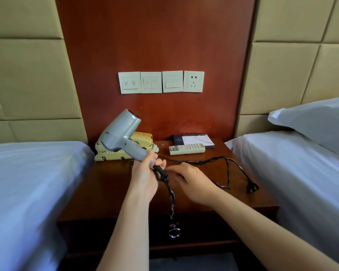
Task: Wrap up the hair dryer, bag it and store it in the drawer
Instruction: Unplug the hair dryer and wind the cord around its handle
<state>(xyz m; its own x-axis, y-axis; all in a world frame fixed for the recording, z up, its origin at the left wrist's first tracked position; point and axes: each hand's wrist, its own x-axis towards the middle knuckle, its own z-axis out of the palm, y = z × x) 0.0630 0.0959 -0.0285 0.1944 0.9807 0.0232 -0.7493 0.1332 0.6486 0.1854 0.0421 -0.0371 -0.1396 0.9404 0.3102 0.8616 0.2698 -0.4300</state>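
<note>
Hair dryer is held up over the worktop, with the left hand curled round its handle. The right hand is blurred beside the cord; I cannot tell whether it pinches it. Step 1, winding the cord, looks barely begun. 1 twisted length hangs past the front edge, and the rest trails to the plug near the right edge. Next, the slack needs gathering toward the handle. The phone and remote crowd the back. The left bed and right bed hem in the sides. No bag shows.
</note>
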